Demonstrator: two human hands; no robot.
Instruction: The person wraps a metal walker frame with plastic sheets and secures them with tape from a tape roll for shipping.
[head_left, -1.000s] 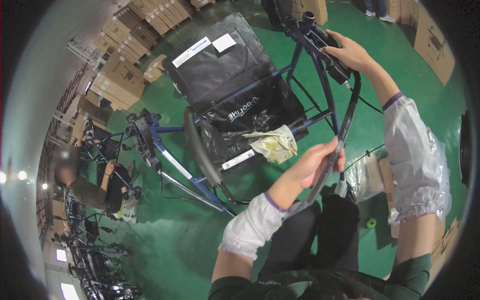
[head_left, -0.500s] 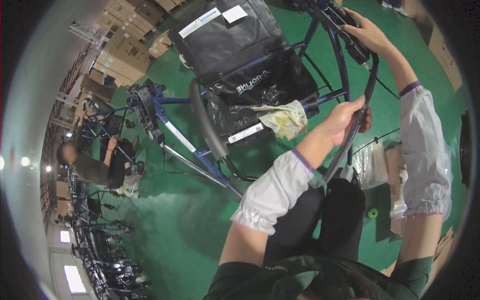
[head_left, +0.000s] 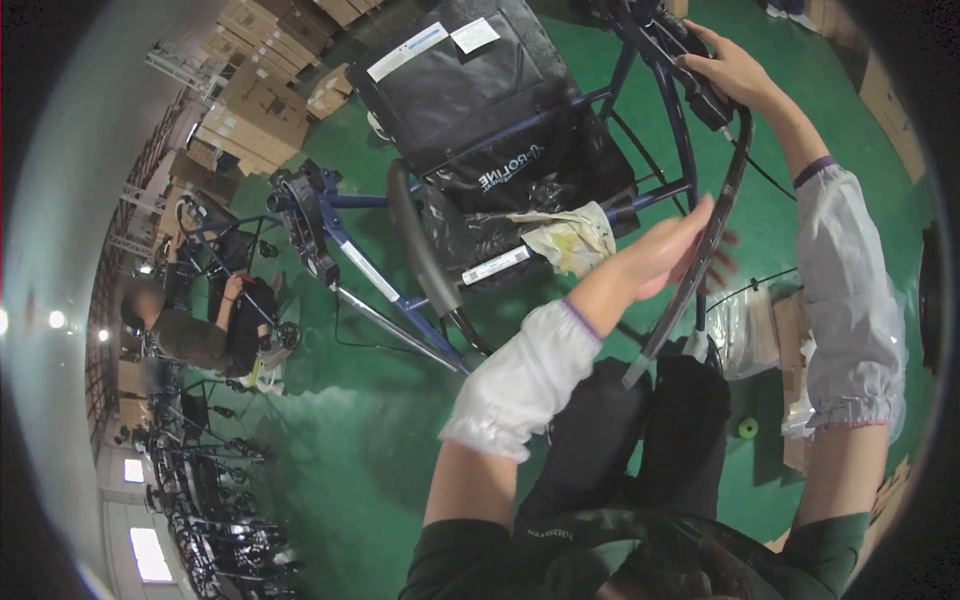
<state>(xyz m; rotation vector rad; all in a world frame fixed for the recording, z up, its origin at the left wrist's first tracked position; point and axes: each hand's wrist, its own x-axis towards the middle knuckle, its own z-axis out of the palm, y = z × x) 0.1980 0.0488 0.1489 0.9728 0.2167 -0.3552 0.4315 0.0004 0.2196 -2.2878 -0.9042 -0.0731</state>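
Note:
A blue tubular frame stands before me, with a black bag between its sides. My right hand is wrapped round the black handle piece at the top right of the frame. From that piece a dark curved tube runs down toward my knees, ending in a clear tip. My left hand is at the tube's middle, palm against it, fingers apart and slightly blurred behind it. A crumpled yellowish cloth lies on the bag's lower edge. At left is a padded black bar.
A co-worker sits at the left beside another frame. Cardboard boxes are stacked at the upper left. Several folded frames line the lower left. Plastic bags and a green roll are on the floor at right.
My left hand has loosened from round the tube, its fingers spreading, and shifted slightly left. My right hand stays at the handle piece. The view has shifted a little.

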